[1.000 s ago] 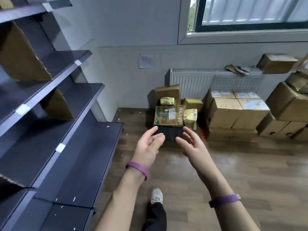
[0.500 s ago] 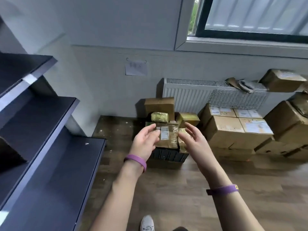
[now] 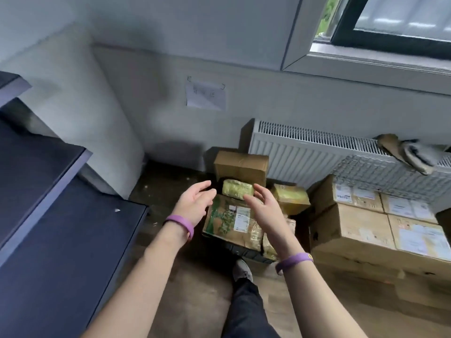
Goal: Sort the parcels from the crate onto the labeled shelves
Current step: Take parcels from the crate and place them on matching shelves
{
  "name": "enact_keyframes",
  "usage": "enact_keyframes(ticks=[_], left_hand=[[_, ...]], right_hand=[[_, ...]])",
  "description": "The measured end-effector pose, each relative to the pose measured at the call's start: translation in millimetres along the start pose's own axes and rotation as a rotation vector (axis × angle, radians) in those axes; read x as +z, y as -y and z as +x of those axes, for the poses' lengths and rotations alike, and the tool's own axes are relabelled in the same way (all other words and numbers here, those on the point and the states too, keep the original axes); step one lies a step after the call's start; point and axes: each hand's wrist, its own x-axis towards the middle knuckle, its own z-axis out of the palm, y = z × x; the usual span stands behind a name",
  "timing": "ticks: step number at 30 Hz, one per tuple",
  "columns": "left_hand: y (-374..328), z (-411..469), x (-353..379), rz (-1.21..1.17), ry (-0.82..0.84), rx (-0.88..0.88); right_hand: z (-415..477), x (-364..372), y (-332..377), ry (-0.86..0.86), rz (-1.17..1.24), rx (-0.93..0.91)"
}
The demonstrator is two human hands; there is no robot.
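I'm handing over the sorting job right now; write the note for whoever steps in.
Left hand: open, holding nothing, at the pile's left edge.
Right hand: open, holding nothing, over the flat printed parcel.
Crate: before the radiator, piled with parcels; the small yellow-green parcel shows between both hands' fingertips.
Shelves: at left.
Done: no parcel in hand. Left: grasp one, read its label, shelve it, repeat.

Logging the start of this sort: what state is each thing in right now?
Left hand: open, holding nothing.
Right hand: open, holding nothing.
Crate: on the floor, piled full.
Green-printed parcel: flat on top, not gripped.
Small yellow parcel: behind it, not gripped.
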Motion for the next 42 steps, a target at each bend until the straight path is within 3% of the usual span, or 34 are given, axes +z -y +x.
enact_keyframes(ticks=[9, 17, 20, 25, 32, 37, 42], left_hand=[[3.4, 224.3, 76.8, 0.1, -0.085, -0.258], [122.2, 401.1, 124.1, 0.311, -0.019, -0.498], [171.2, 450.9, 127.2, 0.38, -0.027, -0.543], [222.3, 516.3, 120.7, 0.407, -0.089, -0.563], [237.7, 504.4, 130.2, 0.29, -0.141, -0.597], [187.4, 445.4, 124.9, 0.234, -0.204, -0.53], [123.0, 363.0, 91.3, 0.077, -0.378, -0.488]], right_hand=[[231.0, -26.7, -45.2, 0.143, -0.137, 0.225], [379.7, 3.0, -183.7, 0.239, -0.175, 0.414], [410.5, 12.9, -236.8, 0.237, -0.171, 0.537], [441.4, 25.8, -295.5, 0.235, -0.191, 0.59], [431.7, 28.2, -291.7, 0.238, -0.114, 0.595], [393.2, 19.9, -234.8, 0.228, -0.046, 0.566], [337.0, 16.6, -154.7, 0.189, 0.022, 0.565]])
